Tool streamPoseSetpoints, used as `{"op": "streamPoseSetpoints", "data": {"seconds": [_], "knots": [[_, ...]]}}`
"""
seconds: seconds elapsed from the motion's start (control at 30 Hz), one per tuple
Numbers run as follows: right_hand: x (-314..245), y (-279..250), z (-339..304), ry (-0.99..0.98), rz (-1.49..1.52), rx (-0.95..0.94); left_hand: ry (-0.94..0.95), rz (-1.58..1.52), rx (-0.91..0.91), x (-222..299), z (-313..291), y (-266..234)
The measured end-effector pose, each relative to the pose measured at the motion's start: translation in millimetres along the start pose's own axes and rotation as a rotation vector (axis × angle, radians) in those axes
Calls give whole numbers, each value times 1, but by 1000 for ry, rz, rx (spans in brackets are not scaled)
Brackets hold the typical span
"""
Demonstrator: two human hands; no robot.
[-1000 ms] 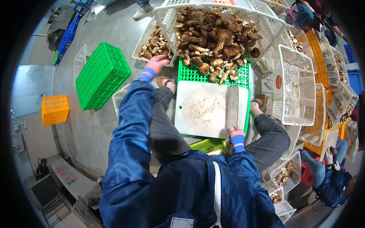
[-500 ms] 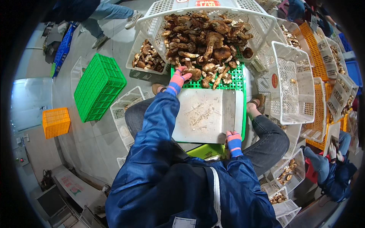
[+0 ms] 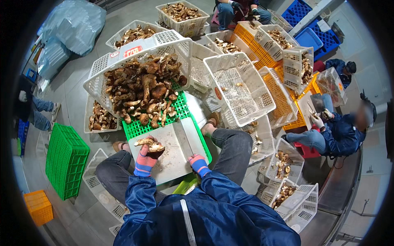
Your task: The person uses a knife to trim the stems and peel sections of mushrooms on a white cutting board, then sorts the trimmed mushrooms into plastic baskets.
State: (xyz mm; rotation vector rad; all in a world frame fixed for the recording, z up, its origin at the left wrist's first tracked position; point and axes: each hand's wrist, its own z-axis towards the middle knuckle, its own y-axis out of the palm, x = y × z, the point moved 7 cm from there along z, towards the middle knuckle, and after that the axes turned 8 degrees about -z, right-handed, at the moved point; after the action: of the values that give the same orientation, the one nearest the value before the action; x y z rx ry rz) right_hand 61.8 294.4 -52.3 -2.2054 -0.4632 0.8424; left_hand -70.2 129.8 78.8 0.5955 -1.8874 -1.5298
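My left hand (image 3: pixel 146 158), in a pink and blue striped fingerless glove, is closed round a brown mushroom (image 3: pixel 155 149) with a pale stem, held above the white board (image 3: pixel 168 166). At the board's right side my right hand (image 3: pixel 198 162), gloved alike, grips a knife (image 3: pixel 185 137) with a broad grey blade that points away from me. The knife's handle is mostly hidden by my fingers. Dirt crumbs lie on the board. Beyond it, a heap of brown mushrooms (image 3: pixel 141 84) spills from a tipped white crate (image 3: pixel 96 88) onto a green grated surface (image 3: pixel 133 129).
A white crate of mushroom pieces (image 3: pixel 100 119) stands left of the heap. Green crates (image 3: pixel 65 162) stand farther left, above an orange crate (image 3: pixel 39 207). A large white crate (image 3: pixel 240 92) and several others crowd the right. A seated co-worker (image 3: pixel 342 129) is at the far right.
My left hand has come back from the heap with a mushroom in it and is now over the board. The view has turned rightward. My right hand stays on the knife.
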Motion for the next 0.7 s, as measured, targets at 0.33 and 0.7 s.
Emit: {"op": "streamPoseSetpoints", "data": {"seconds": [0.33, 0.7], "knots": [[5, 13, 5, -42, 37, 57, 65, 237, 129, 7, -25, 21], [16, 22, -4, 184, 517, -163, -435, 2004, 228, -45, -18, -147]]}}
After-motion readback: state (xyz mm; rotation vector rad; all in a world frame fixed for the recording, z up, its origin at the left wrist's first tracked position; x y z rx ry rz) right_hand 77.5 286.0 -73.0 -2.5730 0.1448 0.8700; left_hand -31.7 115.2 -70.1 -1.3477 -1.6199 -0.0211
